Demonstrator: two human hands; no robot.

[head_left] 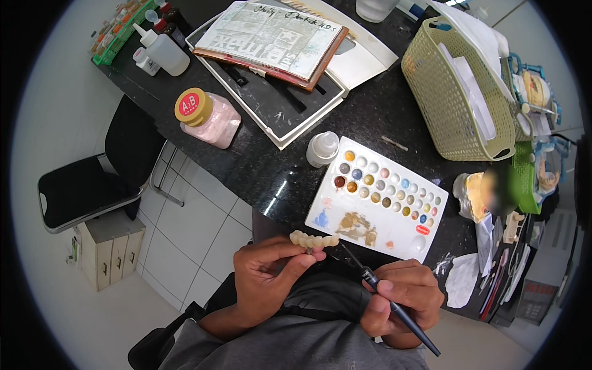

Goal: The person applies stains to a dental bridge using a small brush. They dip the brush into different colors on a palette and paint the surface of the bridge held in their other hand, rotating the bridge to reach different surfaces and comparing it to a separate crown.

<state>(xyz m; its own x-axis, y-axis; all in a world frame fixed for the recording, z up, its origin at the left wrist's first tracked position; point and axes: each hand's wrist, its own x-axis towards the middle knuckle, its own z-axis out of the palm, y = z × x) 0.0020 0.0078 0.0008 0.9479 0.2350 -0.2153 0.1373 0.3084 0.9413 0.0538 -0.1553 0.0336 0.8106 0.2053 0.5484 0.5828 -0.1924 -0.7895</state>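
Observation:
A row of tooth-coloured dental crowns, a dental bridge [314, 240], sits above the pinched fingers of my left hand [271, 271]. A small part of its holder shows below it; the rest is hidden by the fingers. My right hand [404, 296] is closed around a dark, pen-like brush [404, 320], whose thin tip points up beside the bridge's right end. Whether tip and bridge touch, I cannot tell. Just beyond both hands lies a white paint palette [330, 203], with several wells of coloured pastes and brown and blue smears on its lower part.
Past the palette stand a small white bottle [323, 149] and a gold-lidded jar of pink powder [209, 117]. A book [271, 40] rests on a white-edged tray [280, 143]. To the right are a plastic basket [453, 105], a dental cast [472, 196] and a crumpled tissue [462, 280].

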